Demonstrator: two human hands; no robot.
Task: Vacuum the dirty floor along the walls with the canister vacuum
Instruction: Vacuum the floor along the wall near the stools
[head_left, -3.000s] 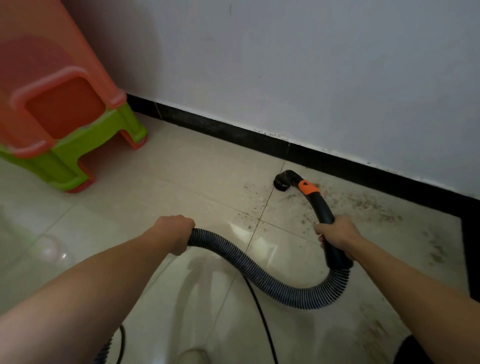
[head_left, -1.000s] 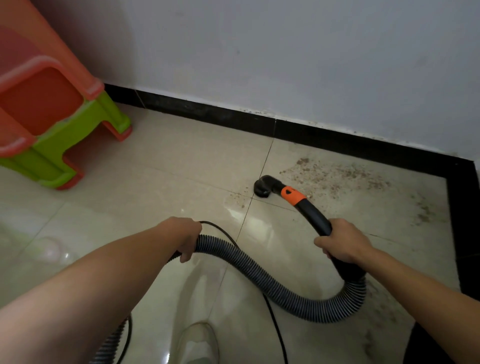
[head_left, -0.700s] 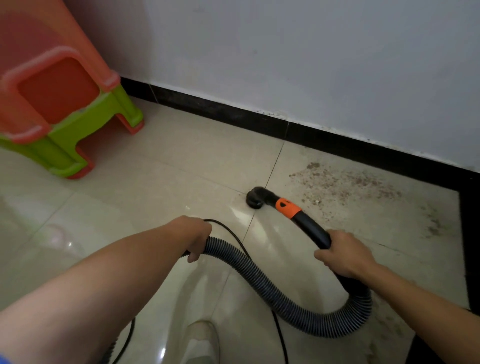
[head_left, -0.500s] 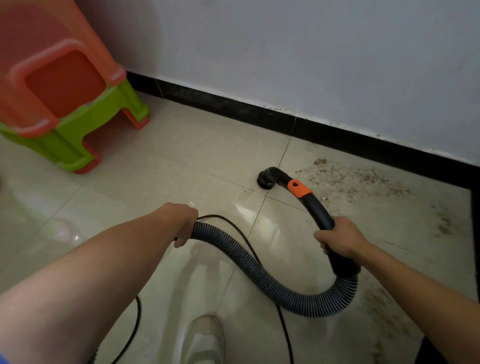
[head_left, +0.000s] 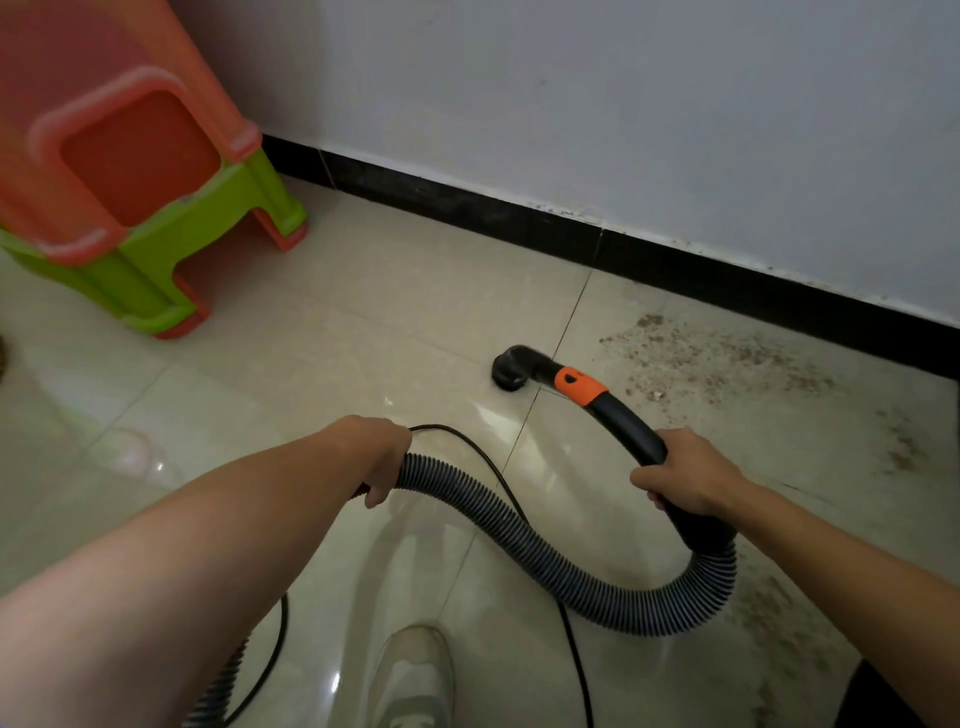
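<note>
the vacuum nozzle rests on the floor just left of a grout line, near the black baseboard but apart from it. the tiles to its left look clean. a brown dirt patch on its right along the baseboard is not yet cleared, so the job seems partway. the right hand has its fingers wrapped round the handle, and the left hand grips the ribbed hose. the canister is out of view.
</note>
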